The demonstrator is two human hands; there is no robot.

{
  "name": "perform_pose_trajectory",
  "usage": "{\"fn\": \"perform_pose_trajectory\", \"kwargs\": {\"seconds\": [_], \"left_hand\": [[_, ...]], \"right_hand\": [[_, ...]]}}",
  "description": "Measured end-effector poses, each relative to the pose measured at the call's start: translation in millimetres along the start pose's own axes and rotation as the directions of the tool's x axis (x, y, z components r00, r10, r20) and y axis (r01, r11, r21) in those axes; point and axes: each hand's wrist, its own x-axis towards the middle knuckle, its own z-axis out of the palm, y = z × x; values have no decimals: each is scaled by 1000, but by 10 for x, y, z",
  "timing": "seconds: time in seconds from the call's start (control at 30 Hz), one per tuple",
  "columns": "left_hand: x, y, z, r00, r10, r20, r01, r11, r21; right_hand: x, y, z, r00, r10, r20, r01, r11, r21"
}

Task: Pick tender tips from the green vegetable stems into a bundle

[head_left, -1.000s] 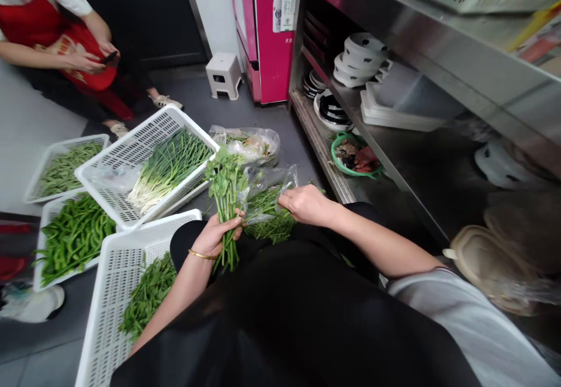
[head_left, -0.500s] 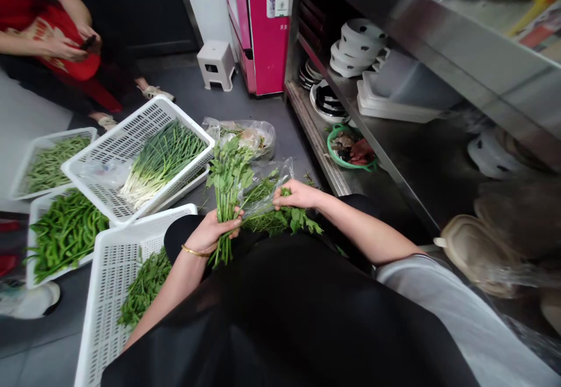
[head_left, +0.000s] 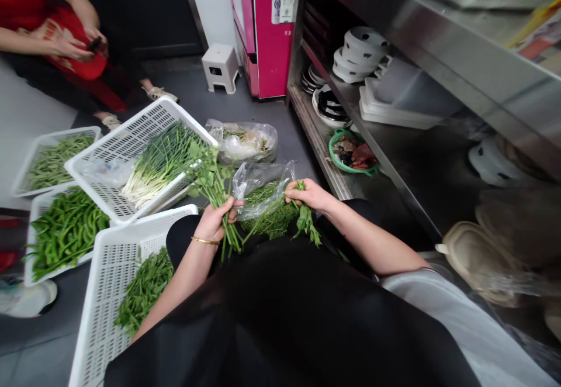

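Observation:
My left hand (head_left: pixel 218 218) is closed round a bunch of leafy green stems (head_left: pixel 210 179), leaves pointing up and away, cut ends hanging below. My right hand (head_left: pixel 307 195) pinches a leafy green sprig (head_left: pixel 307 223) whose leaves droop beneath the fingers. Between my hands, a clear plastic bag (head_left: pixel 249 179) lies open with more thin greens (head_left: pixel 274 217) in and before it. Beside my left forearm, a white perforated basket (head_left: pixel 107 270) holds a pile of the leafy greens (head_left: pixel 146 287).
Crates of green onions (head_left: pixel 162 162), green peppers (head_left: pixel 70 229) and green beans (head_left: pixel 56 162) stand at left. Another person's hands (head_left: pixel 83 51) hold a phone there. A second filled bag (head_left: pixel 249 141) lies ahead. A metal shelf (head_left: pixel 394 188) with dishes and a green basket (head_left: pixel 353 168) borders the right.
The bunch in my left hand has tilted to the left and its stems fan out. My right hand has moved slightly right, with the sprig hanging lower.

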Motion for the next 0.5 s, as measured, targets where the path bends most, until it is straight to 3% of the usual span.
{"fn": "perform_pose_trajectory", "kwargs": {"seconds": [0.17,0.37,0.43,0.5], "left_hand": [[-104,-73,53,980,-125,156,105,986,131],[-189,-60,37,980,-137,145,114,981,156],[-195,-47,43,974,-140,178,117,984,136],[-199,-40,45,968,-147,206,123,985,122]], "right_hand": [[76,6,70,999,-21,-47,20,1000,-10],[131,117,130,985,-42,-167,31,997,-73],[151,137,88,947,-54,-316,32,997,-76],[143,113,-43,875,-49,-482,40,999,-27]]}}
